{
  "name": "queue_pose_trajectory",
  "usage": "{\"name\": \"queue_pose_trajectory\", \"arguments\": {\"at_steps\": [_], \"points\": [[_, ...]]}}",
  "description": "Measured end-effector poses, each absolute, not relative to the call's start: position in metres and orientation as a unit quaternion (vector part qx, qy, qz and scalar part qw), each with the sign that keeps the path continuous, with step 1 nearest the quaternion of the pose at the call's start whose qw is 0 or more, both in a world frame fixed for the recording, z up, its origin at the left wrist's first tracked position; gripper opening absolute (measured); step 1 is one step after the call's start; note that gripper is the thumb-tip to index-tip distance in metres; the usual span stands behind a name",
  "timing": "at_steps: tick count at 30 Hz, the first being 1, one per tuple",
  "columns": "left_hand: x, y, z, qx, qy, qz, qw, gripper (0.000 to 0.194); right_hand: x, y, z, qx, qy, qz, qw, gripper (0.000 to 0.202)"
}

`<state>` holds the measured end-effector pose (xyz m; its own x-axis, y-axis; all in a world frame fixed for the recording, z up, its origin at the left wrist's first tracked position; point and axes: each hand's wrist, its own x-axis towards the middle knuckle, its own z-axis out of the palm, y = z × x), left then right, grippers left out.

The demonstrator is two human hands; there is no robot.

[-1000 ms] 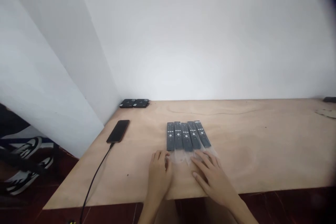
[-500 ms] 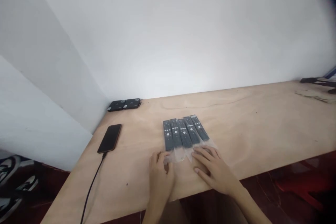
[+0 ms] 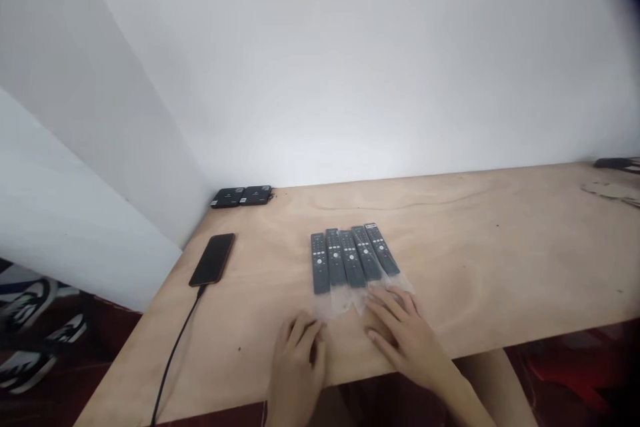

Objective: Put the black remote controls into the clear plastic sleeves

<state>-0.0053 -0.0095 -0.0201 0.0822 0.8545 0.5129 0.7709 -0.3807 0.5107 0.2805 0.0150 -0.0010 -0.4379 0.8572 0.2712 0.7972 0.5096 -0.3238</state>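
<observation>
Several dark remote controls (image 3: 351, 260), each in a clear plastic sleeve (image 3: 340, 300), lie side by side in a slight fan on the wooden table. Their loose sleeve ends point towards me. My right hand (image 3: 403, 330) rests palm down with fingers spread, its fingertips on the sleeve ends of the rightmost remotes. Just short of the leftmost remote's sleeve is my left hand (image 3: 299, 357), fingers loosely bent and thumb apart from them. Whether its fingertips touch the plastic is hard to make out. I see nothing held in either hand.
A phone (image 3: 213, 260) with a black cable (image 3: 175, 350) lies to the left. Two flat black boxes (image 3: 255, 195) sit by the wall at the back left. Dark and pale items (image 3: 613, 192) lie at the far right. The table's front edge runs beneath my wrists.
My left hand has drawn back towards me from the sleeve ends. My right hand stays on the plastic, and the remotes keep their arrangement. The view has shifted slightly.
</observation>
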Motion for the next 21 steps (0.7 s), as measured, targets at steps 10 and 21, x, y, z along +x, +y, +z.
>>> {"name": "queue_pose_trajectory", "arguments": {"at_steps": [10, 21], "points": [[0.0, -0.047, -0.029, 0.775, 0.516, 0.36, 0.062, 0.039, 0.222, -0.006, 0.024, -0.365, -0.894, 0.169, 0.198, 0.04], [0.015, -0.041, -0.006, 0.813, 0.481, 0.316, 0.082, 0.066, 0.283, -0.004, 0.034, -0.322, -0.867, 0.304, 0.228, 0.023]]}}
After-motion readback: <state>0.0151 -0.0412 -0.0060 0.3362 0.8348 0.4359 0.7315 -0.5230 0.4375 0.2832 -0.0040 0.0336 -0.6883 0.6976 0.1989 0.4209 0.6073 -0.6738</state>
